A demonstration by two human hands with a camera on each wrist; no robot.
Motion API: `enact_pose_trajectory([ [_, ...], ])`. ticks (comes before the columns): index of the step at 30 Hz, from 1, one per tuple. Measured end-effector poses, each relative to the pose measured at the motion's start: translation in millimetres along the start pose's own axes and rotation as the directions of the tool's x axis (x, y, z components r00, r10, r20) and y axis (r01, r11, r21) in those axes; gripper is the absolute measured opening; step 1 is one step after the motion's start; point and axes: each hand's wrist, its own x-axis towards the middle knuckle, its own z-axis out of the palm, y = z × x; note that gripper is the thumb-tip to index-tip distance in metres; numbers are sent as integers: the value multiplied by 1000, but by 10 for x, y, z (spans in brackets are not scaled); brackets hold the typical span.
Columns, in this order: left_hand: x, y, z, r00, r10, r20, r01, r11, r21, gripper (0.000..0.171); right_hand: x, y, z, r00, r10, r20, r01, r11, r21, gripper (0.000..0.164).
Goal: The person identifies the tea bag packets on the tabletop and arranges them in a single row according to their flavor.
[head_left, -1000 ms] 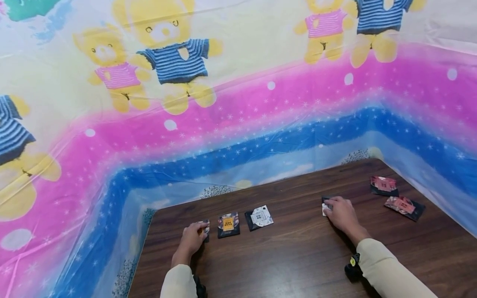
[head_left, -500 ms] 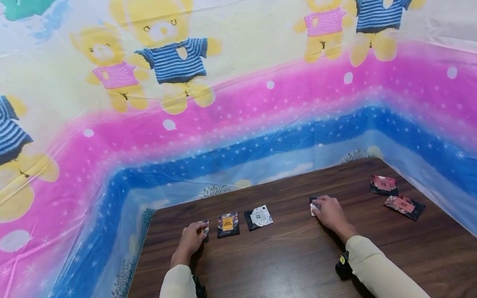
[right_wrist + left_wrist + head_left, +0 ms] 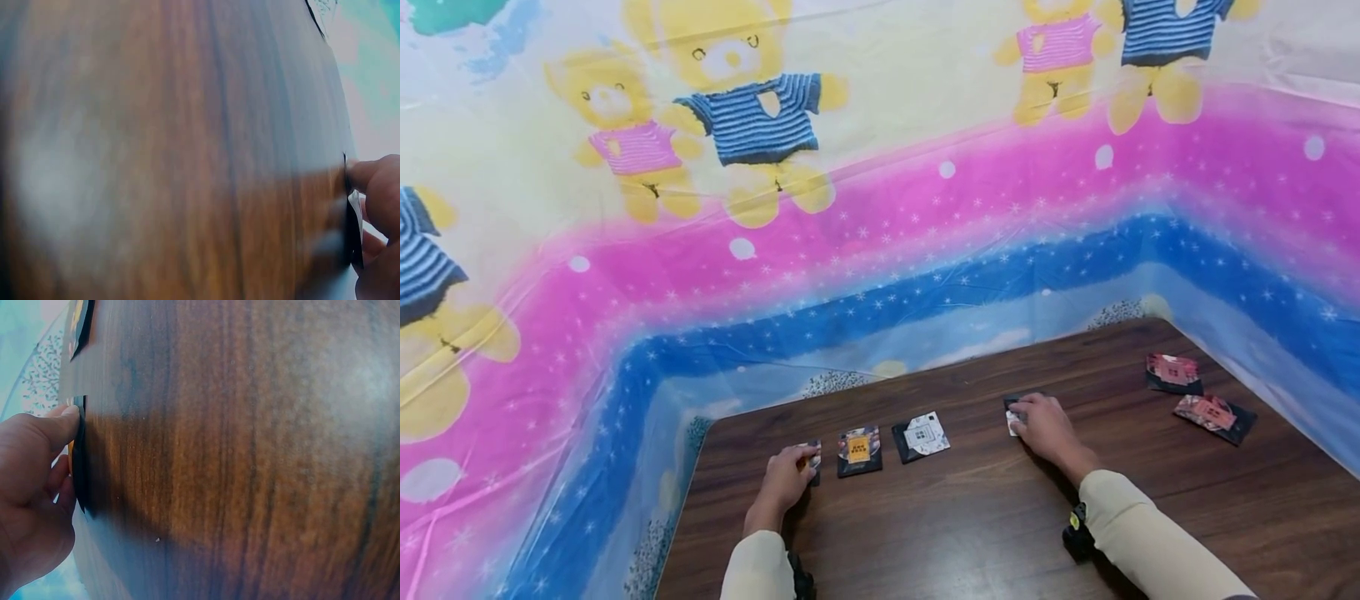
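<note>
At the left of the table my left hand rests over a sachet with a black edge and a patch of orange. In the left wrist view its thumb and fingers pinch that sachet, most of which they cover. Beside it lie an orange-labelled sachet and, further right, a white-and-black sachet. My right hand grips another white-and-black sachet by its right part, low on the table. The right wrist view shows only its dark edge and a pale strip under the fingers.
Two red-and-black sachets lie near the right end of the brown wooden table. A curtain printed with bears hangs right behind the table's back and side edges.
My right hand has slid leftward across the table with the white-and-black sachet, closer to the row. My left hand and the other sachets have stayed in place.
</note>
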Motion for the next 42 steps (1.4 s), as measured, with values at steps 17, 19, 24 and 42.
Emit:
enact_pose_trajectory([
  [17, -12, 12, -22, 1000, 11, -11, -11, 1000, -9, 37, 124, -264, 94, 998, -6, 59, 5, 1000, 20, 35],
  [19, -13, 8, -19, 1000, 11, -10, -11, 1000, -6, 36, 139, -296, 113, 998, -8, 61, 7, 1000, 17, 35],
  [24, -20, 7, -8, 1000, 22, -19, -22, 1000, -2, 35, 160, -355, 156, 997, -49, 57, 48, 999, 11, 34],
  [42, -26, 24, 2, 1000, 11, -28, -11, 1000, -2, 36, 219, -543, 246, 992, -105, 73, 98, 991, 93, 32],
])
